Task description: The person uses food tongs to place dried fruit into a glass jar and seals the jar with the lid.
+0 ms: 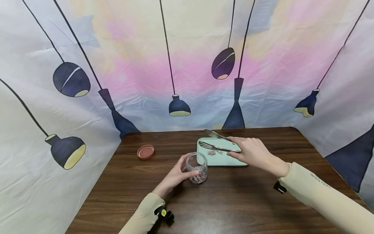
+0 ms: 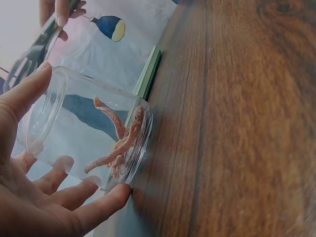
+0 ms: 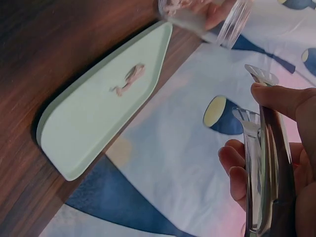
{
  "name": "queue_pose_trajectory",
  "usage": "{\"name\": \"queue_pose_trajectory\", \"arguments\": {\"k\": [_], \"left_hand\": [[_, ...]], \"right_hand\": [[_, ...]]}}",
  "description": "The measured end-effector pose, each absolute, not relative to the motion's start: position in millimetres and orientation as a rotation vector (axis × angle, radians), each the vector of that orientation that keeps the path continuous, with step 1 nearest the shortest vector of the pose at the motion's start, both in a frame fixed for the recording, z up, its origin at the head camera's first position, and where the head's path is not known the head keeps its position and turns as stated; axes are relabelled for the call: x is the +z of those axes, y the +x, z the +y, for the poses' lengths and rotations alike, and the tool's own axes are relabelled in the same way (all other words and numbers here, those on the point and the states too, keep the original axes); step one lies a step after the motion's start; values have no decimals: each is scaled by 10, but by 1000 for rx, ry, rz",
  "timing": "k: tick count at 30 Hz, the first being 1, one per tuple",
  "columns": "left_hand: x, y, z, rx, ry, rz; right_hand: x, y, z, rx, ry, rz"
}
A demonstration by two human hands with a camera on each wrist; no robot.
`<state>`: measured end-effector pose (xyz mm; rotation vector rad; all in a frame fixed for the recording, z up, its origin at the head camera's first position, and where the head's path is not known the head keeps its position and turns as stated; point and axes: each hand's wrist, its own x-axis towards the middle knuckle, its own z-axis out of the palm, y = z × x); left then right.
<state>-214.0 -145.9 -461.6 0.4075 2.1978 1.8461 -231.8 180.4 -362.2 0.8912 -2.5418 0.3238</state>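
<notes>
My left hand [image 1: 176,174] grips a clear, lidless glass jar [image 1: 202,166], with the thumb on one side and fingers around the other. Several pinkish-brown dried strips [image 2: 118,143] lie at the jar's bottom in the left wrist view. Metal tongs [image 1: 219,148] with slotted ends are held in my right hand [image 1: 253,152], above a pale green tray [image 1: 237,161]. Their two arms are spread apart, and nothing shows between the tips. On the tray, a few small pinkish pieces [image 3: 133,74] lie together in the right wrist view.
A round reddish-brown lid [image 1: 145,152] lies on the dark wooden table [image 1: 187,204], left of the jar. Behind the table hangs a cloth backdrop [image 1: 140,58] printed with lamps. The jar stands close to the tray's near left corner.
</notes>
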Motion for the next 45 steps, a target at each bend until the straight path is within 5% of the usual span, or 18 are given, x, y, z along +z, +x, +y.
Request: {"name": "queue_pose_trajectory", "arguments": {"k": [45], "left_hand": [[-4593,-2139,-1448,1893,374,2141]], "right_hand": [[-4255,-2657,1933,439,633,-2928]]}}
